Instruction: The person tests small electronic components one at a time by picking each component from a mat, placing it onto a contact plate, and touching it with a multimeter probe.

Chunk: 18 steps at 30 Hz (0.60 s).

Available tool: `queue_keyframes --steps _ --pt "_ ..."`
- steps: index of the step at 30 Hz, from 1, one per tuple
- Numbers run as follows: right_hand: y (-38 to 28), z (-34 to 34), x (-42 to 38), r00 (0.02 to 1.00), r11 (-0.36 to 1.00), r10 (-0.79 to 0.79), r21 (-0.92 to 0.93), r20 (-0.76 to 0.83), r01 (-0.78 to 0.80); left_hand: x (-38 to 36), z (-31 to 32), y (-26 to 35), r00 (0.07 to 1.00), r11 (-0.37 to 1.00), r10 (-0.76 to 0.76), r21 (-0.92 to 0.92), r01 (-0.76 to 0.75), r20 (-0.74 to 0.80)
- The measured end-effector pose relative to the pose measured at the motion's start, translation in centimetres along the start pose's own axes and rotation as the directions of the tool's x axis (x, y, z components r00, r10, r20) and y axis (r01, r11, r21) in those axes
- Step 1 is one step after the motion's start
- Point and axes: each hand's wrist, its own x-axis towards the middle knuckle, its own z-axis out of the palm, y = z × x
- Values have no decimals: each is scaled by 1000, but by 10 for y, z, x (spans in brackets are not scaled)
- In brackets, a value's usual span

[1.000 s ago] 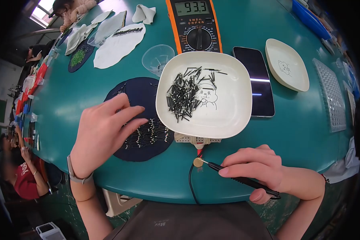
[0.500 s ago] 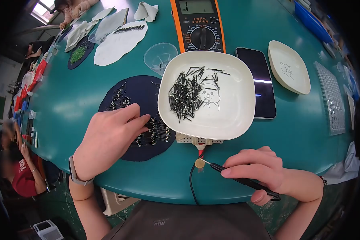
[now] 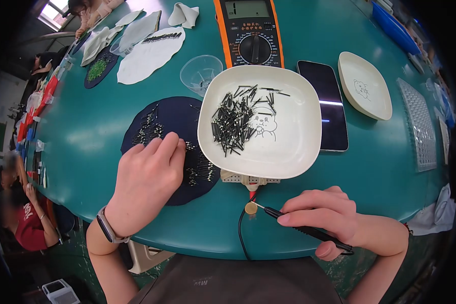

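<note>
My left hand [image 3: 149, 175] is over a round dark blue cloth pad [image 3: 180, 195], where many small black parts with shiny metal ends lie in rows. Its fingers are pinched together, and whatever they hold is hidden behind the hand. In my right hand [image 3: 321, 215] is a black test probe [image 3: 309, 230]. The probe's metal tip reaches a small brass-coloured disc [image 3: 251, 207] just below a perforated board [image 3: 233, 177]. Above the board stands a cream dish [image 3: 289, 147] with a pile of thin black parts [image 3: 233, 121] on its left side.
An orange multimeter [image 3: 253, 45] lies behind the dish. Right of it are a phone [image 3: 332, 126], a second cream dish [image 3: 365, 106] and a clear well tray [image 3: 418, 126]. A clear plastic cup [image 3: 201, 71] and white cloth [image 3: 152, 58] are at left. Other people sit along the left.
My left hand has turned, its knuckles now raised and its fingertips drawn behind it over the pad. My right hand keeps the probe at the brass disc. The whole view has shifted slightly.
</note>
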Motion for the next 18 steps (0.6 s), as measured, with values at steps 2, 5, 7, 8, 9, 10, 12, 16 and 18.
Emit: queue_keyframes --steps 2,5,7,8,9,10,12,16,18 --pt "0 -1 0 1000 1000 0 4 0 0 5 11 -7 998 1000 -7 -16 6 -65" --pt "0 1 6 1000 999 -22 35 0 22 10 24 -22 994 999 -46 -8 45 -100" --pt "-1 1 7 1000 999 -27 36 -7 27 17 35 -32 991 998 -57 21 60 -120" --pt "-2 0 7 1000 999 -28 31 -4 29 20 40 -37 990 997 -65 30 70 -125" --pt "-2 0 6 1000 999 -28 23 0 28 22 44 -41 987 997 -76 6 78 -144" --pt "-2 -1 6 1000 999 -29 14 2 29 24 48 -44 983 996 -86 -18 84 -164" --pt "-3 -1 7 1000 999 -28 17 1 28 25 48 -45 973 992 -113 -74 100 -202" --pt "-2 -1 6 1000 999 -31 15 4 31 24 44 -44 958 979 -156 -168 118 -239" --pt "-3 0 6 1000 999 -28 23 -1 28 23 42 -45 952 973 -168 -198 119 -255"
